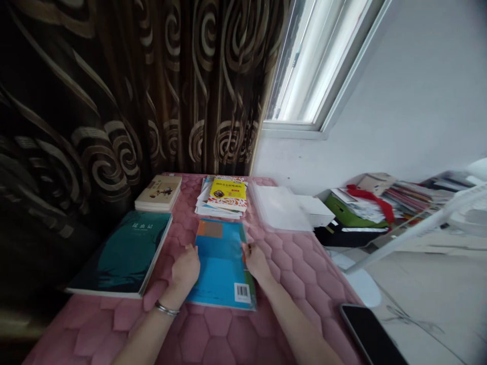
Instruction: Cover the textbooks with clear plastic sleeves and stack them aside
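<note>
A blue book (219,266) lies back cover up on a pink table cover (213,332) with a hexagon pattern. A barcode sits at its lower right corner and an orange patch at its upper left. My left hand (186,266) is closed on the book's left edge, a silver bracelet at the wrist. Its right edge is held by my right hand (255,259), whose fingertips are slightly blurred. Just beyond the book is a small pile of books (228,195) with a yellow and white one on top.
To the left lie a large dark green book (129,253) and a stack of beige books (159,192), close to the brown curtain (171,76). Clear plastic sheets (276,208) rest at the back right. A phone (371,332) lies at the right edge; a white fan (429,223) stands beyond.
</note>
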The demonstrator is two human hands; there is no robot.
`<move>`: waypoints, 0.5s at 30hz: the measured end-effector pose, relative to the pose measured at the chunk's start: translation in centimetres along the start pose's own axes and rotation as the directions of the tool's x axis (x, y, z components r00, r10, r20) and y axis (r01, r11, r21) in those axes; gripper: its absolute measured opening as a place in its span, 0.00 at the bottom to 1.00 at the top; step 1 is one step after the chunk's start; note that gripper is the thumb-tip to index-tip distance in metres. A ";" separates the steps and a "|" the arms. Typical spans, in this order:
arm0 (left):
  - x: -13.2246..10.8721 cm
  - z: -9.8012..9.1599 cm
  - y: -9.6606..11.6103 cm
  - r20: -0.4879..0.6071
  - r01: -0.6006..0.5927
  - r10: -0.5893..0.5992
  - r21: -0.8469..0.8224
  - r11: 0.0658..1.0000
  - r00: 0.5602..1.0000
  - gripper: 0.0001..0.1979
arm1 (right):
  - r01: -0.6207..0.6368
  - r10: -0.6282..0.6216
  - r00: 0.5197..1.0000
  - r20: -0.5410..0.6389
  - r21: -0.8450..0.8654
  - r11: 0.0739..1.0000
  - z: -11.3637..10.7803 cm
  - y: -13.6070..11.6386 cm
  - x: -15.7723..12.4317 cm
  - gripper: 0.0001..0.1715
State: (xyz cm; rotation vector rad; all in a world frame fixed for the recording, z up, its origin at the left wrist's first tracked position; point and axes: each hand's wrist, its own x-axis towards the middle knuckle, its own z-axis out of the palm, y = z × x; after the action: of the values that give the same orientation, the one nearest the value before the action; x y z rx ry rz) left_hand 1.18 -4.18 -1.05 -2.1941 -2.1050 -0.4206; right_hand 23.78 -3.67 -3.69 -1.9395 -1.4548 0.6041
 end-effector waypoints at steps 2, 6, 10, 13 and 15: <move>-0.6 0.5 0.3 0.041 0.043 -0.045 0.054 0.998 0.998 0.21 | 0.001 0.000 1.000 0.013 -0.065 0.998 0.2 -0.5 -0.3 0.31; -0.9 1.0 0.5 0.053 0.046 -0.052 0.100 0.994 0.997 0.19 | 0.021 0.004 0.998 0.062 -0.386 0.922 0.1 -1.6 -1.2 0.32; -1.0 1.5 0.6 0.051 0.035 -0.043 0.144 0.989 0.998 0.20 | 0.054 -0.031 0.998 0.048 -0.602 0.797 0.2 -1.9 -1.8 0.33; -1.0 1.6 0.6 0.069 0.025 -0.035 0.145 0.989 0.997 0.20 | 0.155 -0.186 0.982 0.026 -0.670 0.726 0.1 -1.4 -1.7 0.30; -1.0 1.5 0.6 0.077 0.021 -0.032 0.145 0.989 0.997 0.20 | 0.203 -0.267 0.964 0.014 -0.688 0.697 -0.3 -0.8 -1.5 0.27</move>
State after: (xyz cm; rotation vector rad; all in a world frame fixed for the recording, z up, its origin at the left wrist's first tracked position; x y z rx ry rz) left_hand 1.98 -4.85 -2.68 -2.1372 -2.1315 -0.1793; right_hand 23.00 -5.03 -2.94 -2.2016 -2.0211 -0.1934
